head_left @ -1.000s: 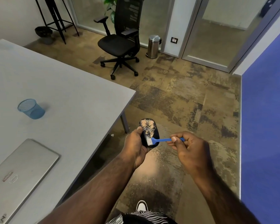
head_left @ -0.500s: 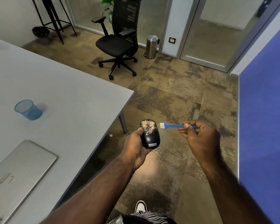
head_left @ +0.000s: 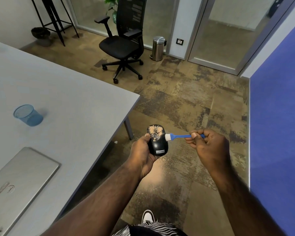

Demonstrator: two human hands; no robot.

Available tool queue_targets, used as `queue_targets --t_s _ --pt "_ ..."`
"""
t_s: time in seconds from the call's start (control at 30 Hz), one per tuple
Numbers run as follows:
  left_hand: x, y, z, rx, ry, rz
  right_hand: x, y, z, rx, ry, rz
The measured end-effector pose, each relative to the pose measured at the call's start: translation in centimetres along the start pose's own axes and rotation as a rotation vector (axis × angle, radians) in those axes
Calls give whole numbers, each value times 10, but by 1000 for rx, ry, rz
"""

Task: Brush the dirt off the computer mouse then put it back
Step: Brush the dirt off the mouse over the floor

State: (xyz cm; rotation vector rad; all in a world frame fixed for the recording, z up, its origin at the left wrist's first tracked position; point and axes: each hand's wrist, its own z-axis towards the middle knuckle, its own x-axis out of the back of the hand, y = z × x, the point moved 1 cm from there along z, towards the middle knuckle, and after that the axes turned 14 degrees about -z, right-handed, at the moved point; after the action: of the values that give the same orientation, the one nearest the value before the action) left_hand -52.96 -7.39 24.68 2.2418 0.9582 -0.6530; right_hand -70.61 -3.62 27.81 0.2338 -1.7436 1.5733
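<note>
A black Lenovo computer mouse rests in my left hand, held out over the floor just past the table's corner. Tan dirt covers the far half of its top. My right hand pinches the handle of a small blue brush, which lies level and points left. Its white bristles touch the mouse's right edge beside the dirt patch.
The grey table at left holds a blue mesh cup and a closed silver laptop. A black office chair and a steel bin stand farther back. Scattered dirt lies on the floor below the mouse. A blue wall runs along the right.
My right hand lifted the brush off the near part of the mouse, swung it out to the right, and has now brought the bristles back against the mouse's right edge.
</note>
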Motion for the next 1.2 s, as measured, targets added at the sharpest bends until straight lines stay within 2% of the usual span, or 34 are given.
queue_targets --t_s 0.13,0.3,0.57,0.8,1.2 --pt "2 0 -3 -2 -2 1 6 -3 3 20 28 15" --pt "1 0 -5 -13 -7 -2 11 -5 -8 87 -44 9" --pt "-1 -3 -8 -16 -10 19 9 0 5 21 47 -9" --pt "0 -6 -6 -12 -35 45 9 0 8 52 -12 -40" --pt "4 -10 -5 -19 -51 68 11 -3 21 60 24 -107"
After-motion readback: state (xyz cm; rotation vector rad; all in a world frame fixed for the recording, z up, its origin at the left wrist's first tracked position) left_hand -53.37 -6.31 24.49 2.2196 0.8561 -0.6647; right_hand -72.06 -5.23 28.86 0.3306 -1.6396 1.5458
